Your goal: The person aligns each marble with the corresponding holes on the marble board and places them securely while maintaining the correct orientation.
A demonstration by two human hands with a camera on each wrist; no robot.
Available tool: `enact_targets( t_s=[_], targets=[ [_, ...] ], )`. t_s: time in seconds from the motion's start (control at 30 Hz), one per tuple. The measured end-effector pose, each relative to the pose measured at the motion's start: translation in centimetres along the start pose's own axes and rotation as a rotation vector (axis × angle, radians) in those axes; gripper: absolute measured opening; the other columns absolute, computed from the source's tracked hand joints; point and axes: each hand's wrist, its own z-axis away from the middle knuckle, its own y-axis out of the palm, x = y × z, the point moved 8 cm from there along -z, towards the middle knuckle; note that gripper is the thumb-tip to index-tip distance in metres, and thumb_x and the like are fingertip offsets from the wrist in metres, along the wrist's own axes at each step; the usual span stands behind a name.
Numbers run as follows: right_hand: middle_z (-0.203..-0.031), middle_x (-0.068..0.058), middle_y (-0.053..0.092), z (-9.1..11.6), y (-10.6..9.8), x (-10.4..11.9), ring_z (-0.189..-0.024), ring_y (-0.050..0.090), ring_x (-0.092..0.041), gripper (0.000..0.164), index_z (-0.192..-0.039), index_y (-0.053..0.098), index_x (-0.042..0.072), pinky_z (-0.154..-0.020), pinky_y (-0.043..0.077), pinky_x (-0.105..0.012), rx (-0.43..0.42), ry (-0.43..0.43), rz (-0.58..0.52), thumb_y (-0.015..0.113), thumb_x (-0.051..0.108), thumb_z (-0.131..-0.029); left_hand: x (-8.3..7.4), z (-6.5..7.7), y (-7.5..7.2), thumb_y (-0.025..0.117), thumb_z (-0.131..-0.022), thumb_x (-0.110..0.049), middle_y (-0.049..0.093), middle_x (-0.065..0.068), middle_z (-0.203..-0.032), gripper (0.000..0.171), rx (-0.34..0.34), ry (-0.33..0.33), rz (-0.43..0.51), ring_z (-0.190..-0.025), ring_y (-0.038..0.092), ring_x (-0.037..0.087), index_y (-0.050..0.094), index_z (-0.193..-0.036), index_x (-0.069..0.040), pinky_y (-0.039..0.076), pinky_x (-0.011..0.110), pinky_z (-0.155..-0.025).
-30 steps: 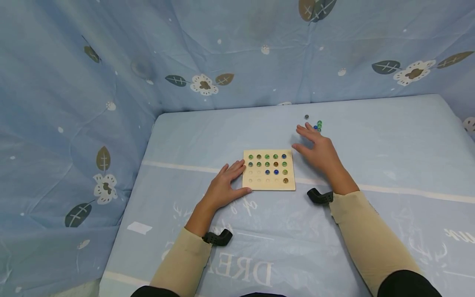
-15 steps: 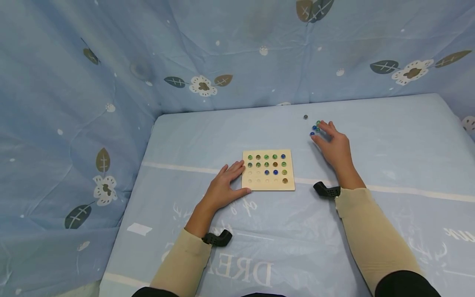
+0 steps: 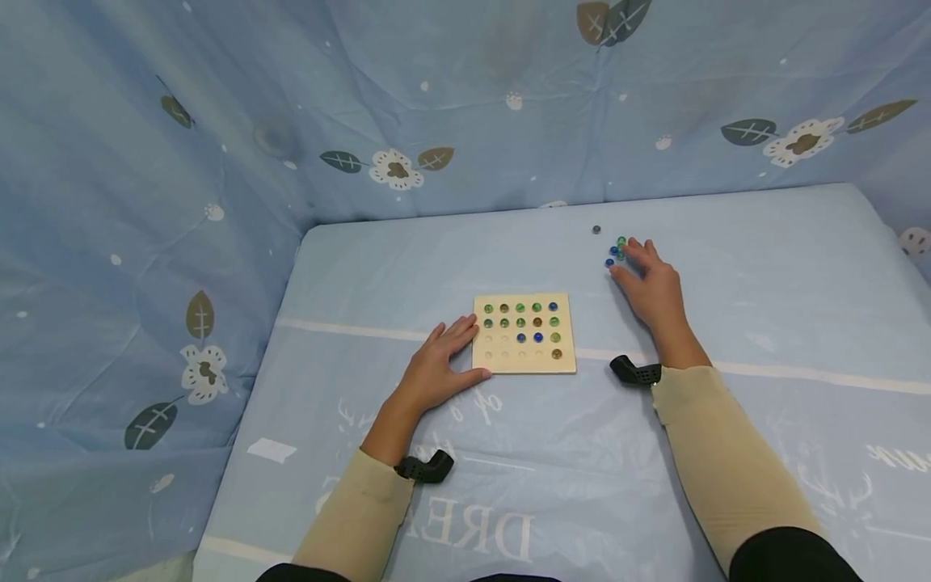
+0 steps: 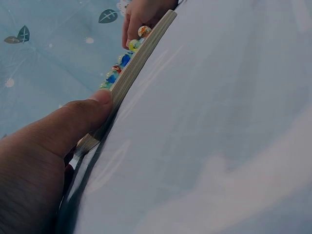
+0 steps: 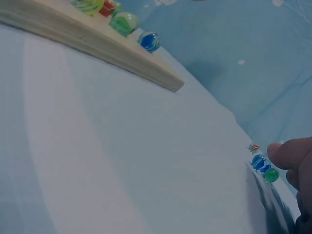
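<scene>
A square-edged wooden board (image 3: pixel 524 356) with rows of round hollows lies mid-table, glass marbles (image 3: pixel 538 338) seated in many of them. My left hand (image 3: pixel 436 368) rests against its left side, fingers extended at the edge and thumb along the near-left corner. In the left wrist view, the thumb (image 4: pixel 100 102) presses the board's side. Beyond the board, my right hand (image 3: pixel 655 291) hovers beside loose blue and green marbles (image 3: pixel 614 250), thumb and fingers apart, close to them. Whether a fingertip touches one cannot be made out.
A dark marble (image 3: pixel 596 229) lies alone behind the loose group. The table (image 3: pixel 800 283) wears a pale blue printed cloth, and patterned blue curtains (image 3: pixel 480 97) hang behind and on the left. A white strip (image 3: pixel 271 450) lies at the left.
My right hand has moved right, to the right side of the loose marbles, and a nearer blue marble has come into view. My left hand and the board have stayed put.
</scene>
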Motion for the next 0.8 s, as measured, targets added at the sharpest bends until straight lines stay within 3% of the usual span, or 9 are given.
enact_targets(
  t_s=[0.4, 0.8],
  targets=[
    [-0.162, -0.008, 0.025, 0.0, 1.0, 0.6, -0.153, 0.009, -0.029, 0.054, -0.151, 0.04, 0.007, -0.124, 0.008, -0.055, 0.072, -0.028, 0.14, 0.053, 0.023, -0.101, 0.0, 0.0, 0.0, 0.078, -0.08, -0.051, 0.033, -0.011, -0.158, 0.085, 0.005, -0.001, 0.001, -0.148, 0.027, 0.009, 0.042, -0.15, -0.02, 0.015, 0.037, -0.125],
    [-0.159, -0.011, 0.031, 0.1, 0.7, 0.8, -0.152, 0.014, -0.031, 0.047, -0.144, 0.049, 0.003, -0.123, 0.013, -0.056, 0.045, -0.053, 0.157, 0.055, 0.017, -0.099, -0.1, 0.1, -0.1, 0.078, -0.08, -0.05, 0.034, -0.009, -0.158, 0.084, -0.01, 0.009, 0.004, -0.148, 0.028, 0.01, 0.043, -0.15, -0.019, 0.016, 0.037, -0.125]
  ],
)
